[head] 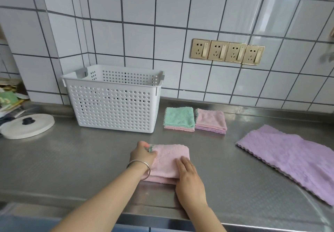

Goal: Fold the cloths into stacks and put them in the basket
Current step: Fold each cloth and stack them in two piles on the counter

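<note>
A folded pink cloth [169, 159] lies on the steel counter in front of me. My left hand [142, 153] pinches its far left corner, where a green edge shows. My right hand [189, 179] lies flat on the cloth's near right part, fingers straight. Behind it sit two folded stacks: a green cloth on a pink one [179, 119], and a pink cloth on a purple one [211, 120]. A purple cloth [289, 159] lies spread out flat at the right. The white perforated basket [115, 103] stands at the back left; its inside is hidden.
A white round lid with a dark knob [27, 125] lies at the left. Clutter [9, 98] sits in the far left corner. Four gold wall sockets [226, 51] are on the tiled wall. The counter's front edge [162, 217] runs just below my arms.
</note>
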`<control>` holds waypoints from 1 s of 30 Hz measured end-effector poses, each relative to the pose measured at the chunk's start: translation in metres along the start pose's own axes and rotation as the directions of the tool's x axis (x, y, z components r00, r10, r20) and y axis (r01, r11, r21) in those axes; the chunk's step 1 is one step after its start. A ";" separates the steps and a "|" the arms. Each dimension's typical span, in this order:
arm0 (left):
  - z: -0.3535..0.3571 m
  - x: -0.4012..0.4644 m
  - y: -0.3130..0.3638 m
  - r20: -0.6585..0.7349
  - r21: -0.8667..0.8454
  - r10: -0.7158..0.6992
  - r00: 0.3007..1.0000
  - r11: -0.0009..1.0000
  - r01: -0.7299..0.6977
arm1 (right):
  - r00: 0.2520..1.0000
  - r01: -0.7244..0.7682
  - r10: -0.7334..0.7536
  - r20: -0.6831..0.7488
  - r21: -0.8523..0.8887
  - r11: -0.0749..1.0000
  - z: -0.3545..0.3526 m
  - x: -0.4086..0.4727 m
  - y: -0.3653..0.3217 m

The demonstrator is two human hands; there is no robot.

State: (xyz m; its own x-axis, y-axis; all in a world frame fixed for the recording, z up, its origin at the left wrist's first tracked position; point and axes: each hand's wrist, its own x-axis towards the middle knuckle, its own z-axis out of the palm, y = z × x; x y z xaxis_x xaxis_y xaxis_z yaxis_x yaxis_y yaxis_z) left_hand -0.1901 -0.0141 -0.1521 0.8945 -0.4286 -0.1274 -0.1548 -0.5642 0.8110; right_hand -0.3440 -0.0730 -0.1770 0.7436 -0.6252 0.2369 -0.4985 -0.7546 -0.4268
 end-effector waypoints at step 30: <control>-0.006 0.008 -0.010 -0.107 0.117 0.123 0.987 0.987 -0.111 | 0.973 0.195 -0.199 -0.120 -0.042 0.980 0.011 -0.001 0.009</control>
State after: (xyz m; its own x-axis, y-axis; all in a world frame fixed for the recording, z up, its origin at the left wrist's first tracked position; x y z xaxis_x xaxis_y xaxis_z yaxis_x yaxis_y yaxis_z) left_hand -0.1791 -0.0083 -0.1577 0.9084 -0.4166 0.0355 -0.3007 -0.5921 0.7477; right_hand -0.3446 -0.0772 -0.1912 0.7689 -0.4818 0.4202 -0.3620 -0.8699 -0.3349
